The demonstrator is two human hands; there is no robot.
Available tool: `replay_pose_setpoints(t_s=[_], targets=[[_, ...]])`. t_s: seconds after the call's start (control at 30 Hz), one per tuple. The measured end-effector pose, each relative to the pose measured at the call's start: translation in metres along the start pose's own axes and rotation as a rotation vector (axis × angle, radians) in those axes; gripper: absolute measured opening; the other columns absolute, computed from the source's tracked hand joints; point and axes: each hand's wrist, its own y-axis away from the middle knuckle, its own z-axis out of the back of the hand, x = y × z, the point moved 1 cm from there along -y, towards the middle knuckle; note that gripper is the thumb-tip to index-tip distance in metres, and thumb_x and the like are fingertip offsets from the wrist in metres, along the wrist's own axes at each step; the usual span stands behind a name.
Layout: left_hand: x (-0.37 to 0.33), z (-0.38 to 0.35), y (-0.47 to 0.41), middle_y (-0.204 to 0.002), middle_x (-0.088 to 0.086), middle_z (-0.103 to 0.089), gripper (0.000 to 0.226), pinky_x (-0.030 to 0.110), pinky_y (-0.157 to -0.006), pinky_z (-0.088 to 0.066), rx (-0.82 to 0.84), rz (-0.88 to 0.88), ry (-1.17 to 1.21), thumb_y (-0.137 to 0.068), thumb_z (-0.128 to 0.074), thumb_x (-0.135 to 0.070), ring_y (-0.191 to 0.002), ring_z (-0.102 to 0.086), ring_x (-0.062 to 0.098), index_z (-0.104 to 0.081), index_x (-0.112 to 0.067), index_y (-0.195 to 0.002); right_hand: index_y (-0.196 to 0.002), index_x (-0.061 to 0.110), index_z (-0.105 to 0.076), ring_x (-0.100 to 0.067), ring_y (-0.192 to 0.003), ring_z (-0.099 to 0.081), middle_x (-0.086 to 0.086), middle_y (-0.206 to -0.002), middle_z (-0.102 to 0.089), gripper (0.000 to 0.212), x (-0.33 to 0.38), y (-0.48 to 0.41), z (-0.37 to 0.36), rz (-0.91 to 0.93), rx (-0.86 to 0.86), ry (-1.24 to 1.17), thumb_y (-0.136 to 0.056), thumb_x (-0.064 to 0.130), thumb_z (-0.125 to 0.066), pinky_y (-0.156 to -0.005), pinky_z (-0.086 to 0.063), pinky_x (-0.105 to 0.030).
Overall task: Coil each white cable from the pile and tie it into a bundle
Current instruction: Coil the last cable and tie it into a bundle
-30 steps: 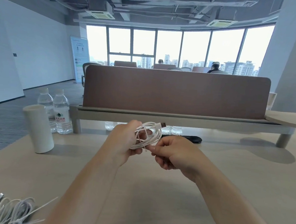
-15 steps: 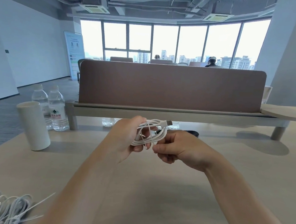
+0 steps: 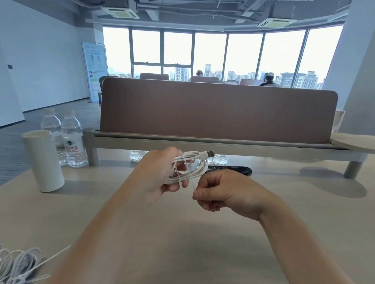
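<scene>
Nearest the person, well to the left of and below the left forearm, the pile of white cables (image 3: pixel 5 264) lay loose and tangled on the pale wood-grain desk (image 3: pixel 175 246), thin matte strands with a small plug poking out at the top. Further out, the left hand (image 3: pixel 156 175) was closed round the coiled white cable (image 3: pixel 199 167), fingers curled through the loops so that the flattened oval coil stood out to the right of its palm. The coil's long axis ran from low on the left to high on the right, ending in the metal USB-A plug (image 3: pixel 210 153), which pointed up and away from both hands. The right hand (image 3: pixel 225 194) sat just right of and below the coil, nearer the person than the plug, its thumb and forefinger pinched together on the tail (image 3: pixel 193 182), a single slack strand dropping from the coil's waist. A turn already crossed the loops there, so the next pull probably had to run across the long axis to cinch it. Just beyond the right hand lay a flat black object (image 3: pixel 239 169); far left of the left hand stood a smooth white cylindrical cup (image 3: pixel 42 161) and clear water bottles (image 3: pixel 73 141), and behind everything a brown divider panel (image 3: pixel 217 110)
</scene>
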Motion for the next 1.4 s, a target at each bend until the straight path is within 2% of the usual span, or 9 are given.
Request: replay_pose_setpoints(t_s=[0.17, 0.4, 0.5, 0.57, 0.7, 0.83, 1.03, 1.23, 1.4], targets=[[-0.001, -0.003, 0.006, -0.075, 0.018, -0.06, 0.03, 0.024, -0.039, -0.025, 0.134, 0.031, -0.004, -0.097, -0.045, -0.014, -0.048, -0.052, 0.028, -0.066, 0.003, -0.085, -0.075, 0.005, -0.066, -0.02, -0.066, -0.046, -0.008, -0.069, -0.054, 0.014, -0.005, -0.001, 0.002, 0.027, 0.058, -0.054, -0.089, 0.004, -0.068, -0.063, -0.038, -0.028], [-0.001, -0.007, 0.011, -0.081, 0.019, -0.05, 0.018, 0.023, -0.042, -0.025, 0.266, 0.02, -0.166, -0.096, -0.046, -0.012, -0.047, -0.05, 0.028, -0.057, -0.001, -0.088, -0.097, -0.002, -0.066, -0.019, -0.065, -0.049, -0.013, -0.077, -0.053, 0.018, -0.011, 0.002, 0.012, -0.052, 0.093, -0.079, -0.084, 0.011, -0.07, -0.057, -0.042, -0.023], [-0.004, -0.01, 0.015, -0.077, 0.02, -0.048, 0.018, 0.023, -0.041, -0.024, 0.313, -0.006, -0.227, -0.096, -0.045, -0.009, -0.046, -0.049, 0.027, -0.058, 0.0, -0.086, -0.08, 0.009, -0.07, -0.015, -0.063, -0.046, -0.007, -0.071, -0.051, 0.004, -0.012, 0.003, 0.015, -0.073, 0.134, -0.158, -0.08, 0.009, -0.065, -0.057, -0.039, -0.021], [-0.005, -0.013, 0.017, -0.073, 0.02, -0.048, 0.02, 0.023, -0.041, -0.024, 0.338, -0.023, -0.268, -0.094, -0.045, -0.006, -0.045, -0.049, 0.027, -0.058, 0.001, -0.081, -0.068, 0.02, -0.068, -0.013, -0.06, -0.044, 0.0, -0.065, -0.05, 0.018, -0.013, 0.003, 0.02, -0.098, 0.155, -0.188, -0.079, 0.007, -0.063, -0.056, -0.039, -0.02], [-0.006, -0.017, 0.02, -0.064, 0.02, -0.048, 0.024, 0.022, -0.039, -0.025, 0.36, -0.06, -0.339, -0.093, -0.044, -0.003, -0.047, -0.047, 0.028, -0.056, 0.002, -0.073, -0.07, 0.013, -0.066, -0.012, -0.055, -0.042, -0.001, -0.062, -0.051, 0.015, -0.014, 0.004, 0.028, -0.178, 0.153, -0.164, -0.076, 0.001, -0.059, -0.053, -0.035, -0.019], [-0.006, -0.02, 0.021, -0.055, 0.022, -0.048, 0.026, 0.023, -0.038, -0.027, 0.371, -0.075, -0.406, -0.091, -0.043, -0.001, -0.048, -0.042, 0.031, -0.055, 0.006, -0.069, -0.067, 0.015, -0.074, -0.012, -0.054, -0.043, -0.006, -0.065, -0.051, 0.046, -0.022, 0.004, 0.034, -0.218, 0.137, -0.238, -0.091, -0.014, -0.048, -0.054, -0.034, -0.021], [-0.006, -0.021, 0.022, -0.055, 0.028, -0.055, 0.028, 0.023, -0.039, -0.029, 0.391, -0.08, -0.501, -0.09, -0.043, -0.004, -0.052, -0.038, 0.032, -0.057, 0.009, -0.069, -0.091, 0.002, -0.072, -0.017, -0.064, -0.048, -0.01, -0.08, -0.057, 0.028, -0.028, 0.003, 0.037, -0.206, 0.158, -0.307, -0.092, -0.014, -0.05, -0.057, -0.042, -0.022], [-0.008, -0.022, 0.024, -0.059, 0.027, -0.063, 0.033, 0.027, -0.043, -0.03, 0.373, -0.089, -0.556, -0.093, -0.041, -0.008, -0.053, -0.04, 0.031, -0.063, 0.012, -0.076, -0.094, 0.005, -0.074, -0.016, -0.061, -0.052, -0.013, -0.08, -0.059, 0.023, -0.026, 0.005, 0.043, -0.202, 0.071, -0.158, -0.091, -0.009, -0.056, -0.061, -0.039, -0.026], [-0.009, -0.026, 0.028, -0.063, 0.024, -0.067, 0.035, 0.028, -0.048, -0.033, 0.437, -0.086, -0.615, -0.095, -0.039, -0.009, -0.045, -0.04, 0.026, -0.064, -0.002, -0.07, -0.087, 0.006, -0.072, -0.017, -0.065, -0.057, -0.01, -0.076, -0.064, 0.014, -0.018, 0.011, 0.044, -0.161, 0.021, -0.084, -0.09, -0.004, -0.064, -0.06, -0.048, -0.024]])
